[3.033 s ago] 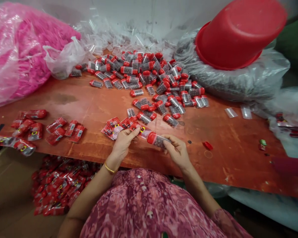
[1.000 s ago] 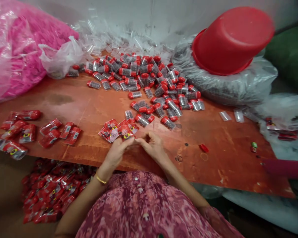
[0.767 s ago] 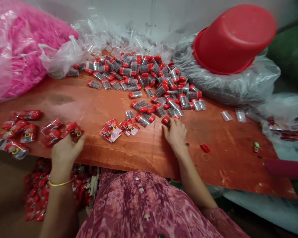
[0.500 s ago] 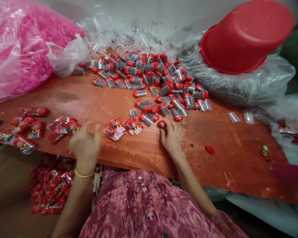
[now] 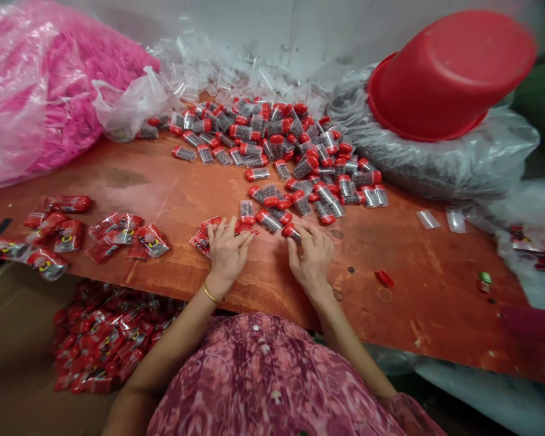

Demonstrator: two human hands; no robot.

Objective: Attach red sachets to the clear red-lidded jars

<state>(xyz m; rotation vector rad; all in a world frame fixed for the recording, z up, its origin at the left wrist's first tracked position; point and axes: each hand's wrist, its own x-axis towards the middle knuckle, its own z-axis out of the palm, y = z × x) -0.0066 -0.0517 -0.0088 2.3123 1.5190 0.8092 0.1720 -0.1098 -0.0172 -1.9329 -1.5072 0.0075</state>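
My left hand [image 5: 228, 251] reaches over the small stacks of red printed cards [image 5: 200, 240], its fingers stretched and apart with the tips at the cards. A yellow bangle circles that wrist. To its right, my right hand [image 5: 312, 257] is closed around a small clear container with a red cap [image 5: 291, 231]; the fingers hide most of the container's body. Just beyond both hands lie more red-capped containers [image 5: 269, 220] with dark contents. Left of my left hand lie containers with red printed cards [image 5: 151, 241] in loose groups.
A heap of red-capped containers [image 5: 277, 130] covers the table's [image 5: 131, 151] back middle, with clear sleeves behind it. A pink-filled bag [image 5: 36, 91] stands left. At right a red tub [image 5: 449, 75] rests upside down on a plastic bag [image 5: 436, 163]. Below the left edge, a box holds carded containers [image 5: 104, 339].
My left hand has moved right, from beside the finished-looking group to the card stacks. Another carded container now lies where it was. My right hand has shifted slightly with the red-capped container.
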